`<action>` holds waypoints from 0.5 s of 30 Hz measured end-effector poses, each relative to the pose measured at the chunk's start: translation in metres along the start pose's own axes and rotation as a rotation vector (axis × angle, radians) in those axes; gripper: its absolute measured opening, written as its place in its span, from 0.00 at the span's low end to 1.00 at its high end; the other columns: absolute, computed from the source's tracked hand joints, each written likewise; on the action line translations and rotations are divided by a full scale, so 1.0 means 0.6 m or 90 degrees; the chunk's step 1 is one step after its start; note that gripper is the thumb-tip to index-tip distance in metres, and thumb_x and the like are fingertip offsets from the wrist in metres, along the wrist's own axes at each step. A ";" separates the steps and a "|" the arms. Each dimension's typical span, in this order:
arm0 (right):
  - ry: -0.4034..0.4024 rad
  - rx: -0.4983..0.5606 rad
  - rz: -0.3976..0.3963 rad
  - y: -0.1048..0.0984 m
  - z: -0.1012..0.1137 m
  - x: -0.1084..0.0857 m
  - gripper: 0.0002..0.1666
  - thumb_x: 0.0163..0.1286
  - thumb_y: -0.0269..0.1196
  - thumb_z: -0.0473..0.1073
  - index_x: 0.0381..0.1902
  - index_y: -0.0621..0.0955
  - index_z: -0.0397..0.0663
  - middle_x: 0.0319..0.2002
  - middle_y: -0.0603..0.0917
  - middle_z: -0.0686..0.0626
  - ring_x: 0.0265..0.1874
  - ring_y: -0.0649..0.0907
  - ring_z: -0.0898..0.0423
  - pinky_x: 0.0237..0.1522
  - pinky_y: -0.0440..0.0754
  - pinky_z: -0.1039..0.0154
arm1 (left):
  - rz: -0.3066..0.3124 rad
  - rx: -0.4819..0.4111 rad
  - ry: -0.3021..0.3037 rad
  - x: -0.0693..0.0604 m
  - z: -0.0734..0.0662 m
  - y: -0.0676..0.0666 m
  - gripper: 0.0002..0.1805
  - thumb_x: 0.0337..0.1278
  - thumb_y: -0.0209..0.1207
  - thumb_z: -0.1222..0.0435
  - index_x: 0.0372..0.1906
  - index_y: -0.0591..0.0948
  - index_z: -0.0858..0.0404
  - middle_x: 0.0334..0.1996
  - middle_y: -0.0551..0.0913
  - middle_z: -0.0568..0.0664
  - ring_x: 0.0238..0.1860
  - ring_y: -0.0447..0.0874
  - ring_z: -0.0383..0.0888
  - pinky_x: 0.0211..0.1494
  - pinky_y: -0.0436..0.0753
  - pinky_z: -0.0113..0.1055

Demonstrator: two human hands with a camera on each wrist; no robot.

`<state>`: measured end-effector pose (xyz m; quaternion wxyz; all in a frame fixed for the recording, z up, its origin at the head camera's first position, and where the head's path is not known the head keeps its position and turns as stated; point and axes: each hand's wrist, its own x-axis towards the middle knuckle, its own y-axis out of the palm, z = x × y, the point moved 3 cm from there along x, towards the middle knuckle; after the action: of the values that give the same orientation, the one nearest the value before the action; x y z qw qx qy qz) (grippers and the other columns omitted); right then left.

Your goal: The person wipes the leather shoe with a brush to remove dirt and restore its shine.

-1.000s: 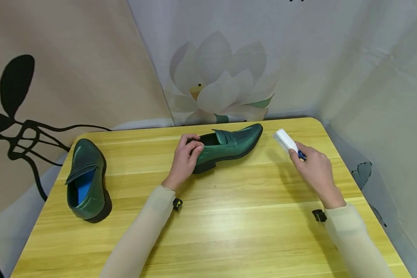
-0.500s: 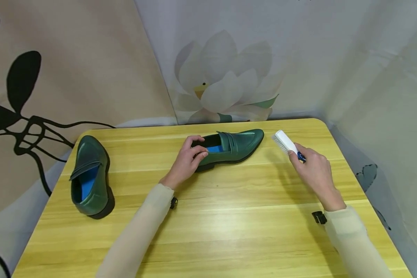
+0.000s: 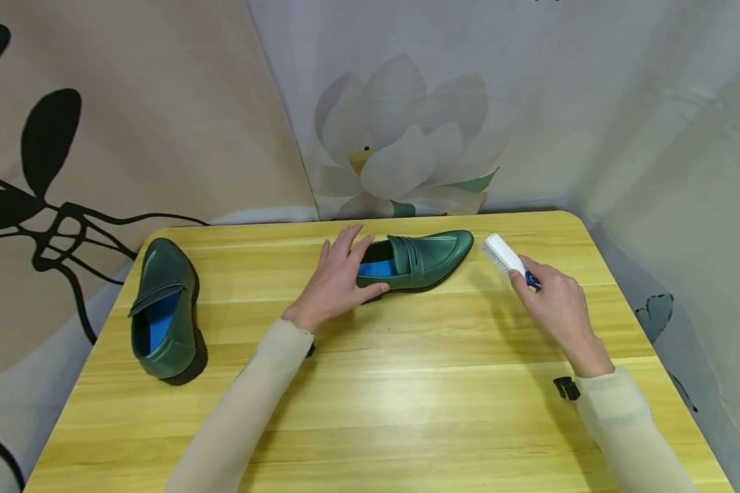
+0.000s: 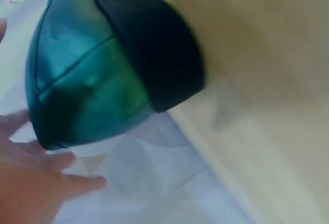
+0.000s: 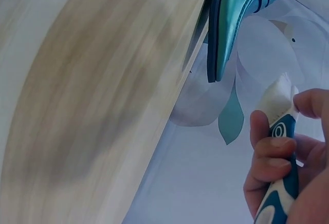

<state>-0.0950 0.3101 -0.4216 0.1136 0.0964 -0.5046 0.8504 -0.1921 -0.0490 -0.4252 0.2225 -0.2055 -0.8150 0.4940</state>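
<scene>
A green loafer with a blue insole lies on its sole toward the back of the table, toe pointing right. My left hand is at its heel end with fingers spread and straight, the thumb along the near side. In the left wrist view the heel of the loafer is beside the fingers; whether they touch it I cannot tell. My right hand grips the blue and white handle of a brush above the table, right of the toe. Its white bristles face left.
The matching green loafer stands at the table's left side, toe pointing away. The wooden table ends at the back against a curtain with a printed flower.
The loafer's toe has come down and it now lies flatter. My left hand has let go of the heel and spread its fingers. The right hand with the brush has hardly moved.
</scene>
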 end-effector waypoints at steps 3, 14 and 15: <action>-0.006 0.004 0.006 0.002 0.004 -0.002 0.29 0.78 0.59 0.52 0.65 0.81 0.36 0.48 0.86 0.30 0.29 0.83 0.41 0.24 0.75 0.52 | 0.033 0.075 -0.025 0.015 -0.011 0.003 0.61 0.54 0.65 0.31 0.83 0.55 0.60 0.84 0.43 0.56 0.83 0.38 0.61 0.77 0.43 0.69; -0.010 0.007 0.022 0.016 0.018 -0.006 0.29 0.78 0.59 0.53 0.65 0.81 0.37 0.49 0.86 0.31 0.33 0.84 0.41 0.30 0.79 0.45 | 0.095 0.219 -0.099 0.043 -0.019 0.018 0.63 0.50 0.68 0.30 0.81 0.59 0.65 0.77 0.63 0.62 0.77 0.58 0.62 0.73 0.64 0.64; -0.010 0.007 0.023 0.017 0.019 -0.006 0.29 0.78 0.59 0.53 0.65 0.81 0.37 0.49 0.86 0.31 0.33 0.84 0.40 0.30 0.79 0.45 | 0.094 0.220 -0.098 0.043 -0.020 0.018 0.62 0.50 0.69 0.31 0.80 0.60 0.66 0.74 0.67 0.62 0.74 0.64 0.62 0.71 0.69 0.62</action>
<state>-0.0939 0.2950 -0.4256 0.0939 0.0942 -0.5025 0.8543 -0.2052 -0.0214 -0.4259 0.1547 -0.1853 -0.7155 0.6556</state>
